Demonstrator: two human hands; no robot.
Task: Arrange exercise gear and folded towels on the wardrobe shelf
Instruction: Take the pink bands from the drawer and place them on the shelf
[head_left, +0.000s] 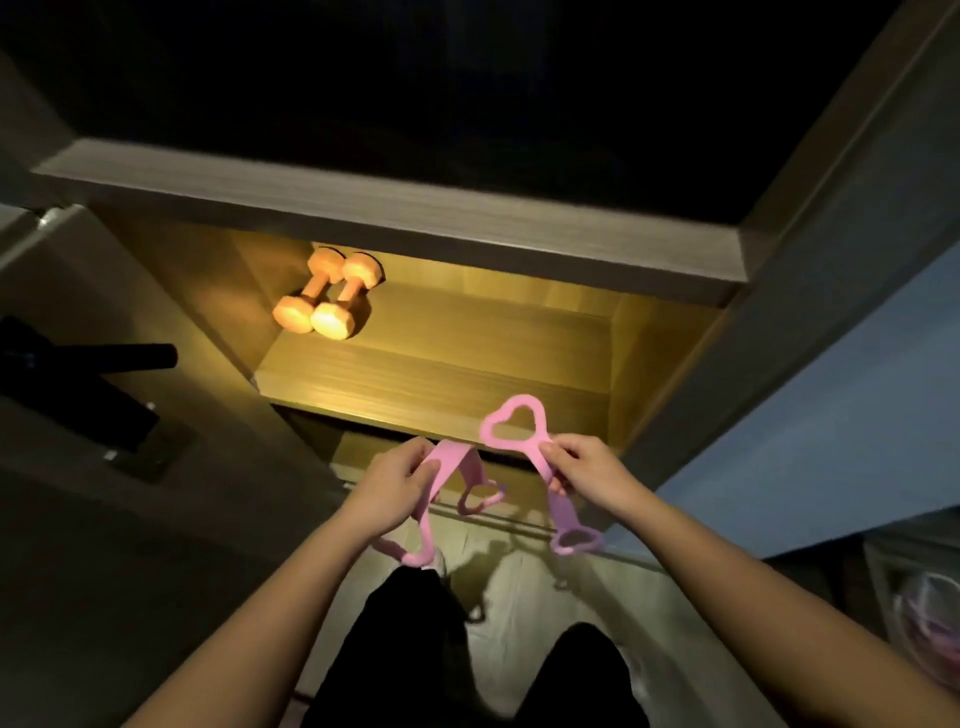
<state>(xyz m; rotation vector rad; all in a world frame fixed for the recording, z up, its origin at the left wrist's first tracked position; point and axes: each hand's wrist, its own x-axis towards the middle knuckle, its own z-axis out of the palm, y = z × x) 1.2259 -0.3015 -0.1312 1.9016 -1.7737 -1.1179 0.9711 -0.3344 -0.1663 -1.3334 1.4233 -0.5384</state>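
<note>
Two orange dumbbells (327, 296) sit at eleven o'clock on the shelf (467, 364); near six, left hand (392, 480) pinches one pink band (448, 465), right hand (579, 467) grips the second band (562, 512).

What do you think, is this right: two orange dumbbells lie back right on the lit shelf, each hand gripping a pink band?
Not quite. The head view shows the orange dumbbells back left on the lit shelf, not back right. The left hand and right hand do each grip a pink band.
</note>
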